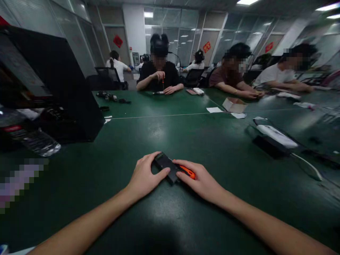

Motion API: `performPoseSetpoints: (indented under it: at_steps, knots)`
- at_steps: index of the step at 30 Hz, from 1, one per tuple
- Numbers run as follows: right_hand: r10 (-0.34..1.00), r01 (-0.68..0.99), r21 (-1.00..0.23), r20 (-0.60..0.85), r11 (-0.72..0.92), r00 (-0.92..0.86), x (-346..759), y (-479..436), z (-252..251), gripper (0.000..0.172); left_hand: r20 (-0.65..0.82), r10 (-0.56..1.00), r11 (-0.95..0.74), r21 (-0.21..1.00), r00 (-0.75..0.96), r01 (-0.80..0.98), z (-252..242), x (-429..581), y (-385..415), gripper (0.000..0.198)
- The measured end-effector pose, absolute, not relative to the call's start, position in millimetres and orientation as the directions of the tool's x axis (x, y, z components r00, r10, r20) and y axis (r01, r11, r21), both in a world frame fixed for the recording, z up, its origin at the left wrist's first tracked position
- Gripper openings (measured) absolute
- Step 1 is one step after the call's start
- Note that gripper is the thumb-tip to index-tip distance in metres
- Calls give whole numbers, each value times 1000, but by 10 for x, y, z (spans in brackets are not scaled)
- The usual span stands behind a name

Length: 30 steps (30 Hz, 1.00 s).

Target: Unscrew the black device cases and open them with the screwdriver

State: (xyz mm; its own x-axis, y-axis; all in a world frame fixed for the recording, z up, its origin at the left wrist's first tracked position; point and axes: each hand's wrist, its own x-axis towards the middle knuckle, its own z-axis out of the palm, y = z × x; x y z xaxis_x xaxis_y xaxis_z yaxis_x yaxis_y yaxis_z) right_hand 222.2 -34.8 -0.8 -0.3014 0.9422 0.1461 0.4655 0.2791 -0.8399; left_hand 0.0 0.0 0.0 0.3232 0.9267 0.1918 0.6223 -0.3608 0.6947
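Two bare hands meet at a small black box (165, 163) on or just above the green table (132, 136), midway between its left and right sides and closer to the wearer's edge than to the far edge. The left hand (145, 174) grasps the box, thumb laid across its upper face and fingers curled over the far left end. The right hand (202, 180) is closed around an orange-and-black tool (189, 172), its thumb reaching toward the box's right long side. The tool's tip is hidden, so whether it touches the casing cannot be told.

To work well here, the left hand would best act as a clamp, bearing the box down firmly against the table so it cannot skid. The left thumb seems close to the tool's line; shifting it toward the far left end would probably be safer. Short, light strokes from the right wrist should give more control than a hard shove, and angling the box to expose the tip would help.
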Motion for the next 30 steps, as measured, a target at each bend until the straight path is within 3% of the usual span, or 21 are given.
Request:
performPoseSetpoints:
  at_steps: [5,9,14,18,25,30]
  knots:
    - [942,457,-844,154,282,-298,2233,-392,-26,42,175,917,-353,773,359,527,23,-23,25,65]
    - [944,483,-830,149,281,-293,2224,-383,-16,48,241,891,-359,892,384,274,17,-15,-28,73]
    - [927,525,-799,103,293,-360,2183,-380,7,60,314,837,-400,910,448,111,-19,19,-154,81]
    - [908,598,-713,133,366,-397,2157,-371,-21,45,293,817,-373,926,497,68,-21,53,-179,93]
    - [921,636,-676,187,373,-341,2111,-285,-80,34,120,832,-272,939,541,210,35,91,-60,44]
    - [910,526,-744,317,413,-267,2122,-279,-73,32,108,897,-127,992,429,17,-17,85,-37,48]
